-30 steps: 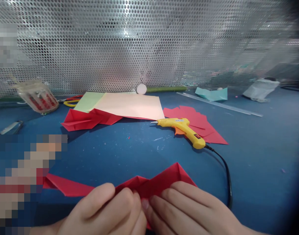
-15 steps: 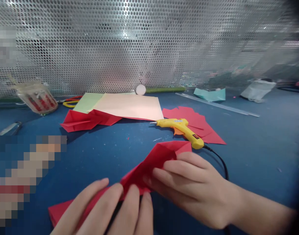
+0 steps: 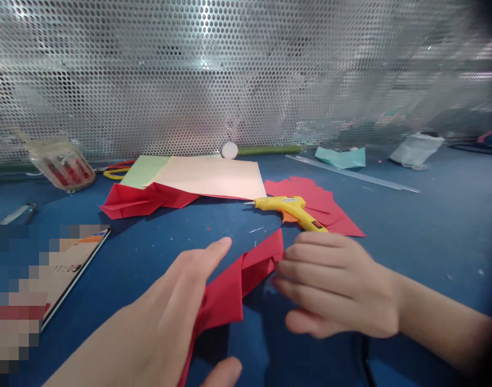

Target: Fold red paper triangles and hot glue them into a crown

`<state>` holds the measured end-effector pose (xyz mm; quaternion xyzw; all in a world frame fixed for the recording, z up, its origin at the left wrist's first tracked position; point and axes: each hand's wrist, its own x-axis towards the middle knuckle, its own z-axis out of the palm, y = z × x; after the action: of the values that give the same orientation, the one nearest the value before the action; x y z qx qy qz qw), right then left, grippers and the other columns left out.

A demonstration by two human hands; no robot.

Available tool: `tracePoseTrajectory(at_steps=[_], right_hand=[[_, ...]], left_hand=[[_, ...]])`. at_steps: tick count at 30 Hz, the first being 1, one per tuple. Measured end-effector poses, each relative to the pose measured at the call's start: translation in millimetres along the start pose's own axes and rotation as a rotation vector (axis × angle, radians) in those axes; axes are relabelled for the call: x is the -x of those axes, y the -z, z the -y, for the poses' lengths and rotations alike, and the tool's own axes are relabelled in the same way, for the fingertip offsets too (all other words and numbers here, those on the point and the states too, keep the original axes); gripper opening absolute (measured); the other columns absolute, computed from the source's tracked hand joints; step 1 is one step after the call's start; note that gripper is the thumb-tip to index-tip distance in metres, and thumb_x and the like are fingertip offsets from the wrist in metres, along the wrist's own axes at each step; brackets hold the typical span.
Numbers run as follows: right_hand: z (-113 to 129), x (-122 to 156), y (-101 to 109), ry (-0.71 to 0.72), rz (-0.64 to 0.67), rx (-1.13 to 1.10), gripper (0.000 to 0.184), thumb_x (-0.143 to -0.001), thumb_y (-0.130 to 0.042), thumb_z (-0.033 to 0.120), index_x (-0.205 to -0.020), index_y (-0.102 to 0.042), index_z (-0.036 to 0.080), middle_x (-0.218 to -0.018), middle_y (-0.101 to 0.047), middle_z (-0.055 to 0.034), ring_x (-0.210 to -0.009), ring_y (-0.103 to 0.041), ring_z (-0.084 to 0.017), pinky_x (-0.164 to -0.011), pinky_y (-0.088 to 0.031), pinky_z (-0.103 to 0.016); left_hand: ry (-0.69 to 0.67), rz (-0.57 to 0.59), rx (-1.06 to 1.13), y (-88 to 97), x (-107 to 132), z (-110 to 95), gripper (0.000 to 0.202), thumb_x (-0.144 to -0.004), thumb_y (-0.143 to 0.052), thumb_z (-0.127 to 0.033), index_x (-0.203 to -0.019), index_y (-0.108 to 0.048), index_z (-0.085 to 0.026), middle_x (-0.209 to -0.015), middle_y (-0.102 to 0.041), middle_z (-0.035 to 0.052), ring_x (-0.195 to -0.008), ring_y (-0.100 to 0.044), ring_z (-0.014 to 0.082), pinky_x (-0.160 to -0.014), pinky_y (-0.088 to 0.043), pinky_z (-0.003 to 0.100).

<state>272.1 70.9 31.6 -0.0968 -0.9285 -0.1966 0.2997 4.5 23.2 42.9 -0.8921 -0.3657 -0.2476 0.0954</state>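
A strip of red folded paper [image 3: 224, 298] slants up and right across the front of the blue table. My left hand [image 3: 165, 306] lies along its left side, index finger stretched out and thumb apart, hiding the strip's lower part. At the strip's upper right end, the curled fingers of my right hand [image 3: 334, 285] close on the paper edge; the exact grip is partly hidden. Just beyond that hand is a yellow glue gun [image 3: 284, 204], its handle end covered by the hand.
Red paper sheets [image 3: 310, 193] fan out behind the glue gun. Another folded red paper [image 3: 139, 201] lies before cream sheets [image 3: 214, 174]. A jar [image 3: 63, 164], scissors [image 3: 115, 173] and a partly blurred phone [image 3: 79, 269] are at left. Clear sticks [image 3: 351, 174] lie at right.
The red strip has turned, and its folds now show from another side. My left hand has moved up with its fingers straighter; my right hand has shifted slightly right and curled tighter.
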Motion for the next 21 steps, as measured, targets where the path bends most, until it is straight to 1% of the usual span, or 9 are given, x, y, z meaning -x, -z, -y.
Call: tracePoseTrajectory(at_steps=[2,3,4,5,8,10,13,17,21], right_hand=[[-8,7,10,-0.132,-0.001,0.120,0.042,-0.101,-0.036,0.033,-0.066,-0.057,0.023,-0.059,-0.060,-0.0017,-0.060,-0.055,-0.016,-0.063,-0.042,-0.032],[-13,9,15,-0.297,0.094,0.128,0.040,-0.098,-0.040,0.039,-0.063,-0.053,0.024,-0.058,-0.058,-0.0016,-0.059,-0.054,-0.016,-0.063,-0.042,-0.031],[-18,9,19,-0.561,0.203,0.150,0.039,-0.094,-0.042,0.042,-0.060,-0.048,0.024,-0.056,-0.055,-0.0012,-0.057,-0.052,-0.015,-0.061,-0.040,-0.030],[-23,9,21,-0.931,0.236,0.272,0.041,-0.092,-0.042,0.046,-0.057,-0.040,0.024,-0.055,-0.052,-0.0017,-0.056,-0.049,-0.016,-0.059,-0.037,-0.031],[-39,8,22,-1.296,0.305,0.353,0.042,-0.091,-0.040,0.056,-0.064,-0.040,0.025,-0.057,-0.053,-0.0046,-0.051,-0.042,-0.018,-0.053,-0.030,-0.032],[-48,11,19,-1.399,0.405,0.281,0.051,-0.086,-0.042,0.069,-0.062,-0.044,0.024,-0.054,-0.053,-0.0068,-0.047,-0.040,-0.018,-0.050,-0.029,-0.033],[-56,19,14,-1.491,0.518,0.104,0.058,-0.080,-0.047,0.075,-0.060,-0.052,0.022,-0.058,-0.059,-0.0105,-0.050,-0.048,-0.020,-0.052,-0.035,-0.034],[-58,22,13,-1.531,0.519,-0.085,0.055,-0.072,-0.060,0.072,-0.080,-0.064,0.018,-0.087,-0.069,-0.0148,-0.074,-0.061,-0.027,-0.064,-0.042,-0.036],[-59,23,14,-1.574,0.516,-0.284,0.041,-0.073,-0.065,0.061,-0.082,-0.070,0.021,-0.083,-0.072,-0.0077,-0.076,-0.064,-0.026,-0.063,-0.044,-0.034]], left_hand=[[0.044,0.069,0.061,-0.6,-2,3,0.065,-0.088,-0.043,-0.036,-0.148,-0.026,-0.019,-0.127,-0.062,0.0091,-0.085,-0.071,0.0189,-0.045,-0.053,0.020],[0.077,0.110,0.075,-0.1,-3,3,0.066,-0.087,-0.046,-0.039,-0.148,-0.026,-0.022,-0.127,-0.062,0.0082,-0.083,-0.072,0.0188,-0.046,-0.054,0.021],[0.120,0.155,0.081,0.6,-5,2,0.068,-0.086,-0.050,-0.042,-0.147,-0.025,-0.026,-0.127,-0.062,0.0067,-0.082,-0.072,0.0192,-0.049,-0.056,0.022],[0.170,0.206,0.091,1.3,-6,1,0.073,-0.083,-0.056,-0.047,-0.147,-0.024,-0.030,-0.129,-0.062,0.0052,-0.084,-0.072,0.0202,-0.056,-0.060,0.025],[0.299,0.314,0.158,1.6,-9,-3,0.100,-0.067,-0.076,-0.057,-0.147,-0.020,-0.037,-0.137,-0.056,0.0017,-0.107,-0.067,0.0251,-0.084,-0.060,0.037],[0.332,0.335,0.211,0.0,-10,-3,0.104,-0.064,-0.080,-0.053,-0.147,-0.020,-0.040,-0.142,-0.053,-0.0004,-0.120,-0.060,0.0252,-0.094,-0.055,0.038],[0.314,0.390,0.311,-3.9,-12,4,0.081,-0.078,-0.069,-0.041,-0.146,-0.026,-0.039,-0.141,-0.054,-0.0009,-0.121,-0.059,0.0222,-0.093,-0.055,0.034],[0.386,0.352,0.444,-10.1,-16,13,0.054,-0.087,-0.053,-0.035,-0.139,-0.038,-0.039,-0.120,-0.067,-0.0043,-0.105,-0.068,0.0162,-0.086,-0.058,0.030],[0.402,0.265,0.453,-15.3,-15,11,0.045,-0.087,-0.053,-0.031,-0.132,-0.048,-0.034,-0.109,-0.071,-0.0025,-0.094,-0.071,0.0180,-0.077,-0.060,0.029]])
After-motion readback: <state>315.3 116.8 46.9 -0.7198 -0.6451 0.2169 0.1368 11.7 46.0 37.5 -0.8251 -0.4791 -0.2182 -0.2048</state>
